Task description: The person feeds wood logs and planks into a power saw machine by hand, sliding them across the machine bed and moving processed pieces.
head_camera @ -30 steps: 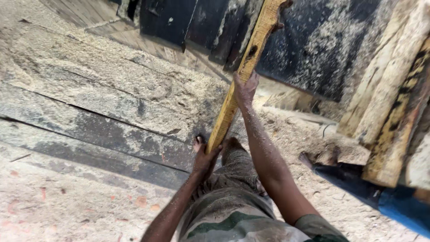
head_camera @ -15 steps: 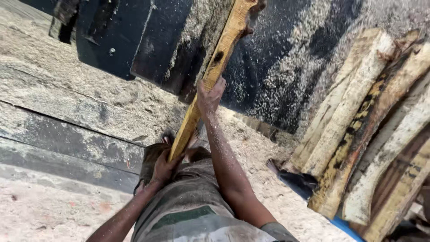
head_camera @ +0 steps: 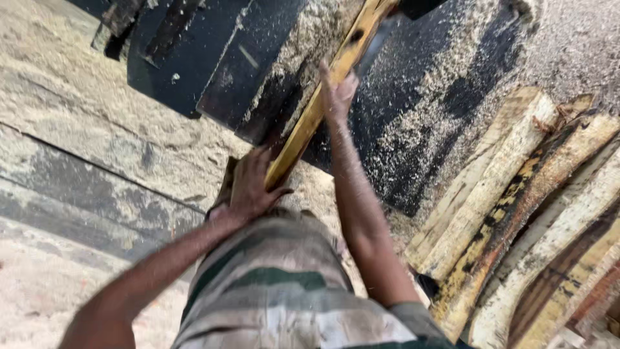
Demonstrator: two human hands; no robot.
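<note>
A long yellowish wooden plank [head_camera: 323,100] slants from my waist up toward the top of the view, its far end lying on a dark machine bed dusted with sawdust. My left hand [head_camera: 248,184] grips the plank's near end against my body. Farther up, my right hand [head_camera: 337,94] presses on the plank's right side with the arm stretched out. My striped shirt fills the bottom middle.
A black, sawdust-covered machine surface [head_camera: 420,110] spans the top. Several rough-cut timber slabs [head_camera: 516,213] with bark edges are stacked at the right. A sawdust-strewn concrete floor [head_camera: 77,129] with a dark step lies at the left.
The view has swung left and closer, so the timber stack now shows more at the right. Both hands keep their hold on the plank, which has slid forward over the machine bed.
</note>
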